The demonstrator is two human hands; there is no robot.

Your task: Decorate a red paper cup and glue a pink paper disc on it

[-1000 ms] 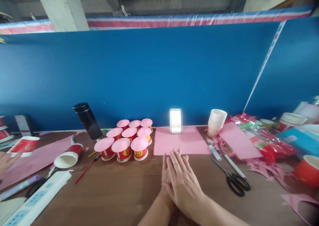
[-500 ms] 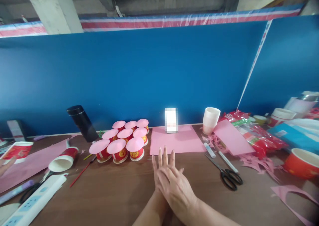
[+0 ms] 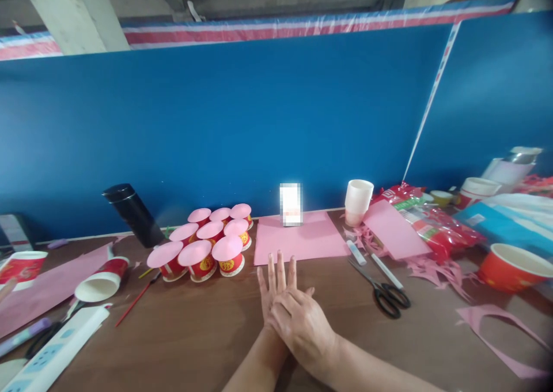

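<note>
My left hand (image 3: 275,276) lies flat on the brown table (image 3: 194,334), fingers stretched out toward a pink paper sheet (image 3: 302,243). My right hand (image 3: 302,325) rests on top of it, covering its back, fingers curled loosely over it. Neither hand holds anything. Left of the hands stands a cluster of red paper cups with pink round lids (image 3: 207,245). Black scissors (image 3: 382,291) lie to the right of the hands.
A blue partition (image 3: 259,121) backs the table. There is a black flask (image 3: 132,213), a tipped cup (image 3: 101,279), a power strip (image 3: 56,351), white cups (image 3: 358,200), pens (image 3: 380,268), pink scraps (image 3: 436,268), a red bowl (image 3: 514,265). Another person's fingertip (image 3: 5,288) shows at far left.
My right hand slid back toward my wrist over the left hand, uncovering the left fingertips. The view drifted so the table objects shifted left.
</note>
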